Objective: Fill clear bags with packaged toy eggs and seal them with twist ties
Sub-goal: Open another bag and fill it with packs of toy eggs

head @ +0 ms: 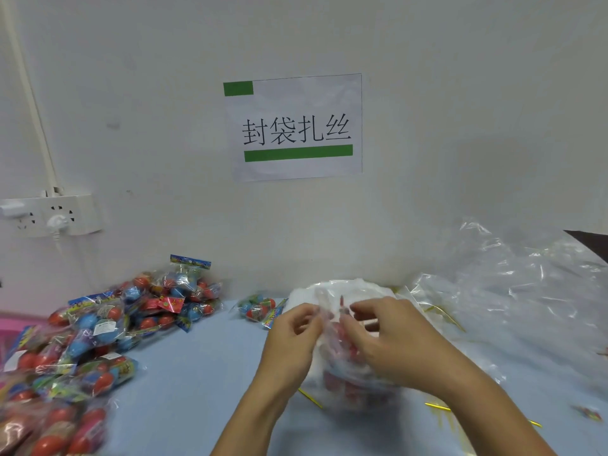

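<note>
Centre of pale blue worktop (pixel 204 383): clear bag (pixel 348 373) filled with packaged toy eggs, upright, neck gathered. Left hand (pixel 291 335) and right hand (pixel 391 340) on either side of neck, each grip pinching bag film between curled fingers. Left: heap of packaged toy eggs (pixel 98 337). Right: pile of empty clear bags (pixel 526 291). Gold twist ties (pixel 437 408) flat beside bag base. Wall behind: printed sign (pixel 297 126).
</note>
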